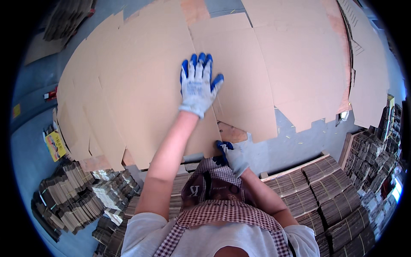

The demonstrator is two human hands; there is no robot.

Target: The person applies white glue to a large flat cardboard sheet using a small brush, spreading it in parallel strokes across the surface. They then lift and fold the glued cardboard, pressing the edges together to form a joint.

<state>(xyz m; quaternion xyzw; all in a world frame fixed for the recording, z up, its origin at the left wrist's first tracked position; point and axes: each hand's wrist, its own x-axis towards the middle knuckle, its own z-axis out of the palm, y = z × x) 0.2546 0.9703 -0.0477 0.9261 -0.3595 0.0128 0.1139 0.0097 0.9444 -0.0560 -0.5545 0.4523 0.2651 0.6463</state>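
Note:
A large flat cardboard sheet (137,81) with slotted edges lies across the work surface on the left. A second cardboard sheet (239,64) lies beside it on the right, their edges meeting near the middle. My left hand (197,85), in a white glove with blue fingertips, rests flat with spread fingers near that meeting line. Close to my body, my right hand (233,155), gloved the same way, is closed at the near corner of the left sheet. Its curled fingers pinch the edge there, partly hidden by the glove.
Reddish-brown board (231,132) shows between the sheets. Bundled cardboard stacks (329,184) stand at the near right, with more stacks (68,192) at the near left. Another cardboard sheet (370,73) lies at the far right. A yellow printed card (55,145) is at the left.

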